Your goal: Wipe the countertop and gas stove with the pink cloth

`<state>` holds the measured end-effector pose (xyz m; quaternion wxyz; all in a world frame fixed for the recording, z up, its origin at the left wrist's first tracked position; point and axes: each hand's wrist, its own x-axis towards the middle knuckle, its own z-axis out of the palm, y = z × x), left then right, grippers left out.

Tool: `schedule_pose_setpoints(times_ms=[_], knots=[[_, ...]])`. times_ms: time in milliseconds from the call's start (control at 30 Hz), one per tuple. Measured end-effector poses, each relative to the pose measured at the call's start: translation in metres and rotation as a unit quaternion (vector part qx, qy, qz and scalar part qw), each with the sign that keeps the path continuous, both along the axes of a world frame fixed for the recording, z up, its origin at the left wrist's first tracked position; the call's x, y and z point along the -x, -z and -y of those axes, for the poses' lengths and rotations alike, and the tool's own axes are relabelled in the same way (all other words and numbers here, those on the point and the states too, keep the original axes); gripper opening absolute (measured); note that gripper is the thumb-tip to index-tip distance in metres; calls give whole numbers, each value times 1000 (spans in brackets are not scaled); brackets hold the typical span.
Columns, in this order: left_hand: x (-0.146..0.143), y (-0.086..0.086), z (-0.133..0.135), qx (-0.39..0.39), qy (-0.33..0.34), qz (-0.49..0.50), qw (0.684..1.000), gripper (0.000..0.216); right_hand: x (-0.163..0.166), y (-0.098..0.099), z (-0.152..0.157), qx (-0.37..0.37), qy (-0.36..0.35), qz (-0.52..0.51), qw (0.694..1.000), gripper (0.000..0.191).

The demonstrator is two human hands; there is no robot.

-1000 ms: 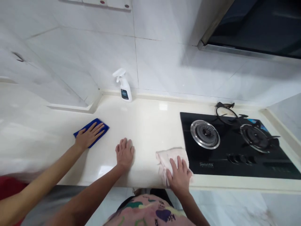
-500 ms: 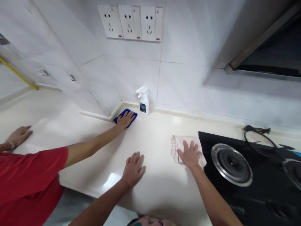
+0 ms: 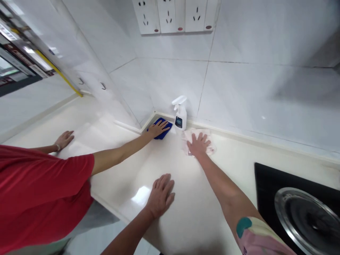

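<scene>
My right hand (image 3: 198,143) lies flat, fingers spread, pressing on a pale pink cloth (image 3: 211,148) near the wall. The cloth is spread on the white countertop (image 3: 191,198), and its edges show around my fingers. Right behind it stands a white spray bottle (image 3: 181,118) with a dark label, upright against the backsplash. My left hand (image 3: 161,194) rests palm down on the counter closer to me, fingers extended, with nothing in it.
On my left, a co-worker in a red shirt (image 3: 47,191) presses a dark blue cloth (image 3: 161,136) into the corner with one hand; the other hand (image 3: 64,140) leans on the counter. A black stove (image 3: 265,184) is at right. Wall sockets (image 3: 198,17) hang above.
My right hand has slid the pink cloth away from the stove, forward and left, to beside the spray bottle. My view has turned right. My left hand stays on the counter.
</scene>
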<state>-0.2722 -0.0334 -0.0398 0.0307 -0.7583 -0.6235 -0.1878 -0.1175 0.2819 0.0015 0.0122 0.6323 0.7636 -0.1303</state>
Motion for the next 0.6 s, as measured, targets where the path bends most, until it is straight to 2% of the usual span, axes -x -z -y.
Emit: schedule_pose_setpoints(times_ms=[167,300,433,500,600], knots=[[-1,-2,3,-35,-1,27,999,73,46,-5,82,-23,-171,-29,985,72],[3,-1,0,-53,6,34,998,80,51,-10,156,1,-287,-61,956,65],[-2,-2,10,-45,37,27,998,90,21,-11,218,43,-324,-86,941,62],[-12,-5,27,-18,75,28,997,91,-5,-10,247,59,-328,-97,938,65],[-33,-9,59,8,114,50,992,78,-38,-6,279,52,-336,-118,933,65]])
